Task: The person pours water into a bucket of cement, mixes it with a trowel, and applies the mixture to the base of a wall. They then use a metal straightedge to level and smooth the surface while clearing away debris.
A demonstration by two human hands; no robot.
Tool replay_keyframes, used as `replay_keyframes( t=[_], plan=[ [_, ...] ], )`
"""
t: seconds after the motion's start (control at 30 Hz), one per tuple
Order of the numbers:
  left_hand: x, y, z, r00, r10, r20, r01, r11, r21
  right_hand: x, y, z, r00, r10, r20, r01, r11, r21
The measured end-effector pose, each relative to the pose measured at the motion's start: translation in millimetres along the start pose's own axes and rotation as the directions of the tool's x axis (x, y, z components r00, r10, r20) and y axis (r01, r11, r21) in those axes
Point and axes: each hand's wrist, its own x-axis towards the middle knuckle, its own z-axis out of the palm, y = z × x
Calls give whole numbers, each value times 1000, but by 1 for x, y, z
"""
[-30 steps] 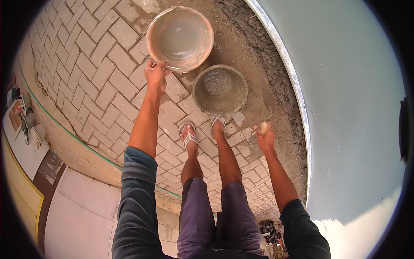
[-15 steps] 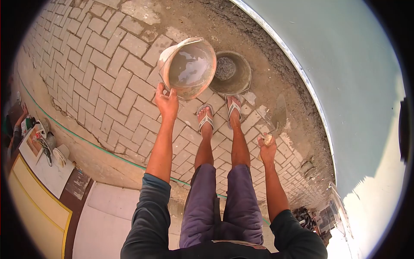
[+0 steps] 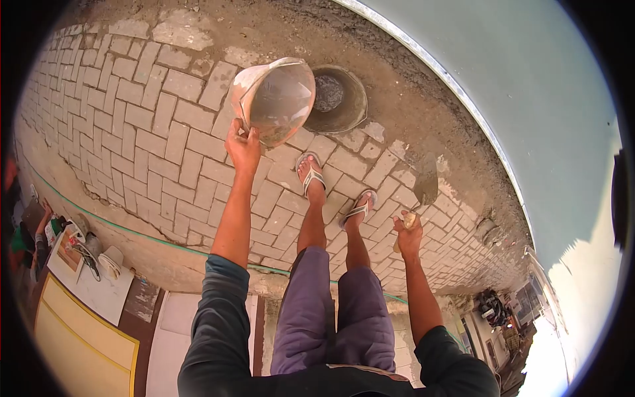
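Paving (image 3: 145, 152) of pale interlocking bricks; one long edge gives way to brown dirt (image 3: 403, 99). Dark bucket (image 3: 356, 106) upright at that edge. Two sandals (image 3: 313, 177), worn, on the bricks near it. Grey lump (image 3: 488, 231) farther along the dirt edge, well apart.

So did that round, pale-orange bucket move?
Yes. The round, pale-orange bucket has come closer to the standing round, dark-grey bucket in this view, and its mouth has tipped toward it.

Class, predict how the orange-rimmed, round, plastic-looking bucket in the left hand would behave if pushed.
The bucket would probably feel heavy, since greyish liquid shows inside. Tilted in the left hand, it seems apt to spill. It looks fairly stiff, as its outline shows no sagging.
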Motion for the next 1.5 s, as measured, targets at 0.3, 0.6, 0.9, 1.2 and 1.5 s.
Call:
replay_keyframes(
  t=[0.3, 0.6, 0.9, 1.2, 1.5],
  plan=[
    [-3, 3, -1, 999, -17, 34, 16, 999, 28, -14, 3, 4, 997, 71, 19, -72, 997, 14],
    [-7, 21, 4, 1000, -11, 7, 11, 999, 34, -20, -2, 9, 995, 96, -16, -95, 992, 81],
    [48, -50, -13, 870, -459, 178, 466, 652, -598, -17, 9, -9, 992, 124, 17, -125, 990, 61],
    [156, -138, 80, 802, -530, 273, 457, 252, -853, -17, 46, 0, 959, 262, 104, -263, 965, -1],
    [58, -140, 116, 623, -607, 493, 769, 590, -246, -20, 61, 23, 963, 232, 140, -261, 932, 250]
  ],
)
